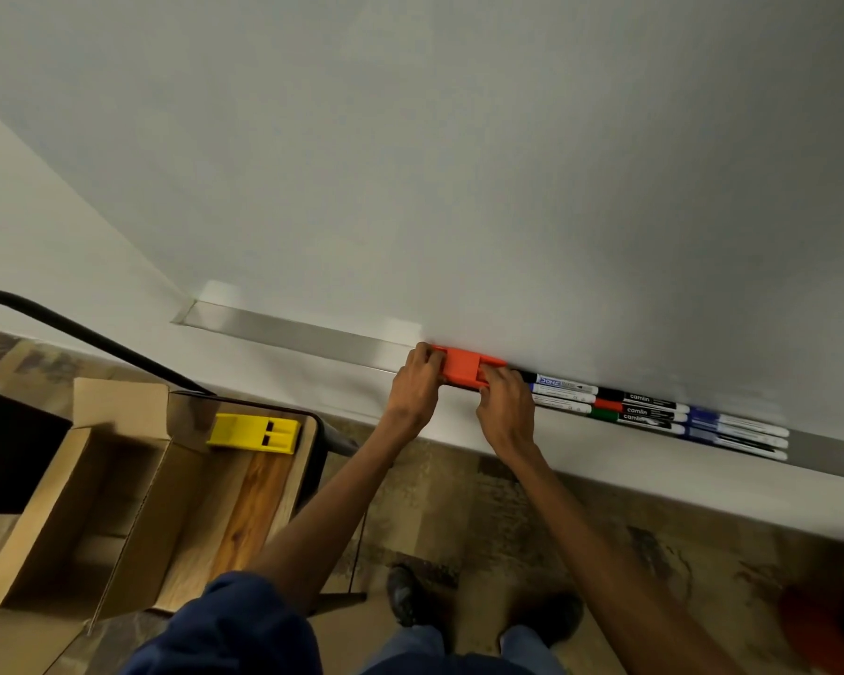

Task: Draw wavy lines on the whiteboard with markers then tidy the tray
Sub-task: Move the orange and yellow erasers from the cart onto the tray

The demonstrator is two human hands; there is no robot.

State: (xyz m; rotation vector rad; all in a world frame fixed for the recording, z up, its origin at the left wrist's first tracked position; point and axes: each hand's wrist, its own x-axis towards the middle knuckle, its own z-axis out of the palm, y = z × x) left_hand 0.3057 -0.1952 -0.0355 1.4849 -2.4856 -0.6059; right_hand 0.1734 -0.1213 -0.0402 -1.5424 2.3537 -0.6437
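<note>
Resting on the metal tray (303, 333) at the foot of the whiteboard (459, 163), an orange block (464, 365) is held between the 2 hands. Its left end is gripped by the curled fingers of the left hand (417, 382), and its right end is pinched by the fingers and thumb of the right hand (505, 406). Just to the right of the right hand, several markers (654, 411) are laid in rows along the same tray, touching each other. The block is judged to be stiff, light plastic (a holder or an eraser, it cannot be told which), so it is best taken by its 2 short ends and slid, not squeezed. The markers are round and smooth, and could be rolled off the tray if pushed.
</note>
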